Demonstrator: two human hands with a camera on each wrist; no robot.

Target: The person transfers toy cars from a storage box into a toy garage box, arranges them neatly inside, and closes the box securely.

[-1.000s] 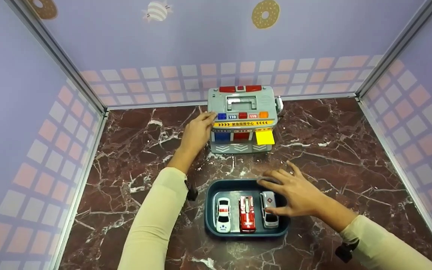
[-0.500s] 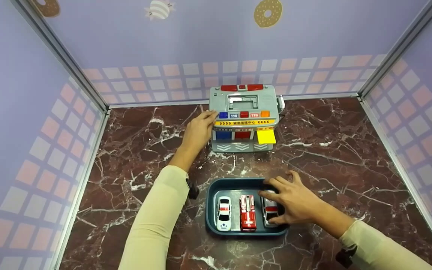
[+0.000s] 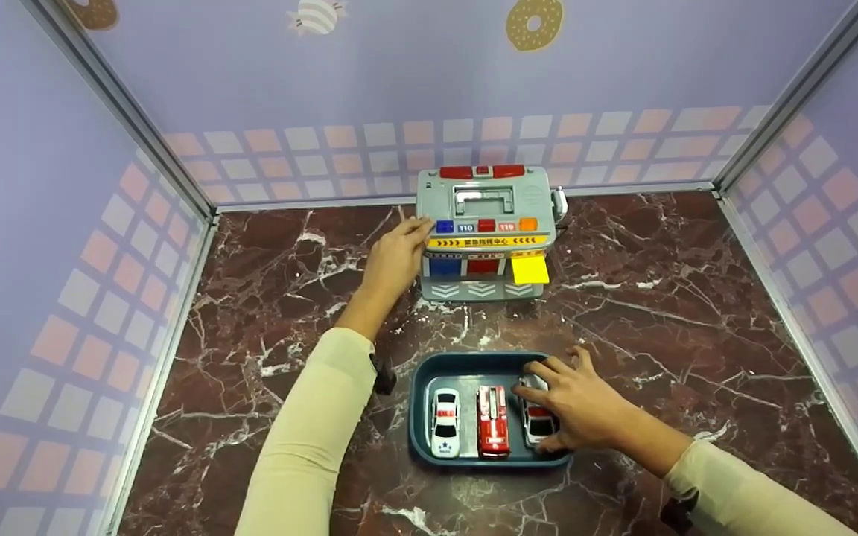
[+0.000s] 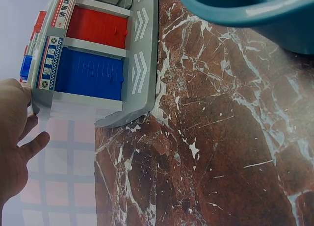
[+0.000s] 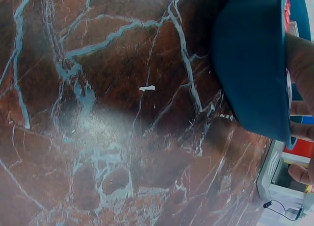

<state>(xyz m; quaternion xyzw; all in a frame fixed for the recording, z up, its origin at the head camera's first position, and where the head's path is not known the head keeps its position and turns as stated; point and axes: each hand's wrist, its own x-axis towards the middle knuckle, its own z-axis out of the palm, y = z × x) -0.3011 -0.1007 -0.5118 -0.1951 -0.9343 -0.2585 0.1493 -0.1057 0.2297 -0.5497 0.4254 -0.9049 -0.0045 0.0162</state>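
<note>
My left hand (image 3: 393, 257) rests its fingertips on the upper left corner of a grey toy rescue station (image 3: 482, 195). In the left wrist view the thumb stands off the station's side. Blue (image 4: 89, 74) and red (image 4: 98, 28) garage doors are down; a yellow door flap (image 3: 530, 269) sticks out at the right bay. Over the right end of a dark teal tray (image 3: 415, 417), my right hand (image 3: 576, 398) grips a white and red toy ambulance (image 3: 541, 426), fingers at its far part and thumb near its front. The palm partly hides it.
Beside the ambulance in the tray lie a red toy fire engine (image 3: 493, 424) and a white toy police car (image 3: 445, 424). Purple walls (image 3: 369, 82) enclose the marbled table (image 3: 287, 298) at the back and both sides. A phone handset (image 3: 560, 202) hangs on the station's right side.
My right hand has come down over the ambulance, and its fingers have closed in around it. The left hand has stayed at the station's corner.
</note>
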